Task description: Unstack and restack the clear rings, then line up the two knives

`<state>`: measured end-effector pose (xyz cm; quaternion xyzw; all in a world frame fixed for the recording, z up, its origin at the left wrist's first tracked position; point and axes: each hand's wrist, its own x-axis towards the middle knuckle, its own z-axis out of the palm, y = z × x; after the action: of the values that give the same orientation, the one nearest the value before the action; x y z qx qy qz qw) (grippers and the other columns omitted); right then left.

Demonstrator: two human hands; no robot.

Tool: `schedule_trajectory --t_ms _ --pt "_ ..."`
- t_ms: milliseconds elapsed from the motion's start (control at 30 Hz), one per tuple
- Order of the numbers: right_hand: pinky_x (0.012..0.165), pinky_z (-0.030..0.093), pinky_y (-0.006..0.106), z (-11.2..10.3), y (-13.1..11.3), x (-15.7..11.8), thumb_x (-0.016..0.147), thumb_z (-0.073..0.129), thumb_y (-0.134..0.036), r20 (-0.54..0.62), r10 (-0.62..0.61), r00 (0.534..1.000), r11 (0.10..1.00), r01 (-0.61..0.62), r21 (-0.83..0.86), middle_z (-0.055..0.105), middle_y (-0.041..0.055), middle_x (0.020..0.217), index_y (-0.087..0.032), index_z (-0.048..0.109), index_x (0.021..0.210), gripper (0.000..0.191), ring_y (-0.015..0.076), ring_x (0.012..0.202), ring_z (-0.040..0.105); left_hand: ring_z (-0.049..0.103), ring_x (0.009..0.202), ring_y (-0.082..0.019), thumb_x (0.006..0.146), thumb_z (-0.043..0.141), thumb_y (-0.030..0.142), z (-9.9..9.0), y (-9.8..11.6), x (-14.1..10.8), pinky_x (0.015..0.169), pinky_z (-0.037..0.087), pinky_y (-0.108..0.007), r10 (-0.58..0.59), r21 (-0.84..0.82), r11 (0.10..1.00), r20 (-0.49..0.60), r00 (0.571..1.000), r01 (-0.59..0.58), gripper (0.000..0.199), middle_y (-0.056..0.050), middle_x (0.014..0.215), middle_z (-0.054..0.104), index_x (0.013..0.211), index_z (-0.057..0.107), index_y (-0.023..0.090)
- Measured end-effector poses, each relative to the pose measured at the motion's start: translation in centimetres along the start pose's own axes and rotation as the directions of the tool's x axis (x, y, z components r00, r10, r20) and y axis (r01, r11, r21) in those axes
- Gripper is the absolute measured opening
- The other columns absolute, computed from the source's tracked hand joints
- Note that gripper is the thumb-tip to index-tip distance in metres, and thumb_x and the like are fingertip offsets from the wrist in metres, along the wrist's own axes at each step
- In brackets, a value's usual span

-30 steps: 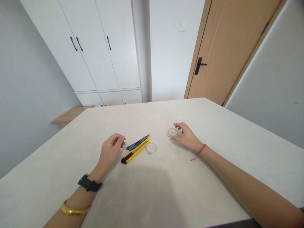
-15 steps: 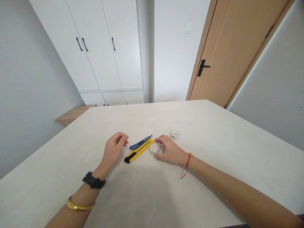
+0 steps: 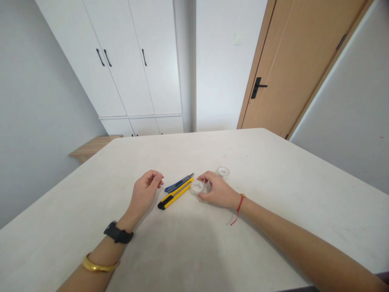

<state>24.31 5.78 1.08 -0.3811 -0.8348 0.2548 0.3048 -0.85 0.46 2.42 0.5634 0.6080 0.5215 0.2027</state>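
A home: white wardrobe (image 3: 121, 61), wooden door (image 3: 291, 69)

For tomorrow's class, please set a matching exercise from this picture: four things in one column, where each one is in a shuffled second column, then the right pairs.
Things:
1. black watch
2. red string
3. yellow utility knife
4. round white disc

Places:
A. cupped by the right hand
B. around the left wrist
C. beside a slim blue cutter
D. around the right wrist

Right pairs: 1-B, 2-D, 3-C, 4-A.
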Motion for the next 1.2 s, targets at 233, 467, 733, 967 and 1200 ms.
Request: schedule_trajectory --t_ms 233,467,733,967,1200 --pt "0.069 0.047 0.03 -5.5 2.3 1.0 0.064 0.071 -0.026 -0.172 0.075 0.982 0.997 -0.075 0.007 0.065 0.0051 0.092 -0.017 0.066 0.098 0.036 0.0167 0.076 0.057 0.055 0.058 -0.014 0.081 0.053 0.04 0.0 0.0 -0.1 0.059 0.045 -0.025 -0.004 0.014 1.0 0.004 1.0 0.004 0.024 0.002 0.059 0.058 0.071 0.06 0.019" --pt "0.058 0.044 0.027 -7.7 6.5 0.7 0.061 0.073 -0.03 -0.166 0.256 0.952 0.967 -0.255 0.025 0.064 0.0049 0.09 -0.014 0.067 0.1 0.042 0.01 0.058 0.047 0.056 0.059 -0.014 0.08 0.053 0.042 -0.1 -0.4 0.0 0.06 0.045 -0.025 -0.004 0.038 0.999 0.008 1.0 0.004 0.025 0.002 0.059 0.059 0.072 0.061 0.019" --pt "0.058 0.043 0.025 -7.6 7.3 0.3 0.061 0.072 -0.026 -0.093 0.32 0.943 0.947 -0.318 0.041 0.063 0.0062 0.093 -0.012 0.066 0.105 0.047 0.0088 0.058 0.046 0.056 0.058 -0.014 0.078 0.053 0.041 -0.1 -0.2 0.0 0.059 0.046 -0.025 -0.023 0.074 0.997 -0.005 1.0 0.023 0.024 0.002 0.058 0.059 0.07 0.06 0.019" --pt "0.058 0.042 0.025 -7.3 7.6 0.3 0.061 0.073 -0.027 -0.087 0.308 0.948 0.951 -0.308 0.01 0.062 0.0056 0.093 -0.013 0.066 0.105 0.046 0.0094 0.06 0.047 0.056 0.057 -0.014 0.077 0.053 0.042 -0.1 0.1 0.0 0.059 0.047 -0.025 -0.018 0.069 0.997 -0.004 1.0 0.018 0.025 0.001 0.059 0.06 0.069 0.06 0.019" --pt "0.06 0.043 0.025 -7.3 7.5 0.3 0.062 0.072 -0.027 -0.106 0.285 0.953 0.958 -0.286 -0.003 0.063 0.0058 0.093 -0.013 0.067 0.105 0.045 0.0105 0.062 0.049 0.056 0.058 -0.014 0.078 0.053 0.042 0.0 -0.1 0.0 0.059 0.047 -0.025 -0.017 0.073 0.997 -0.002 1.0 0.017 0.025 0.001 0.059 0.06 0.07 0.061 0.019"
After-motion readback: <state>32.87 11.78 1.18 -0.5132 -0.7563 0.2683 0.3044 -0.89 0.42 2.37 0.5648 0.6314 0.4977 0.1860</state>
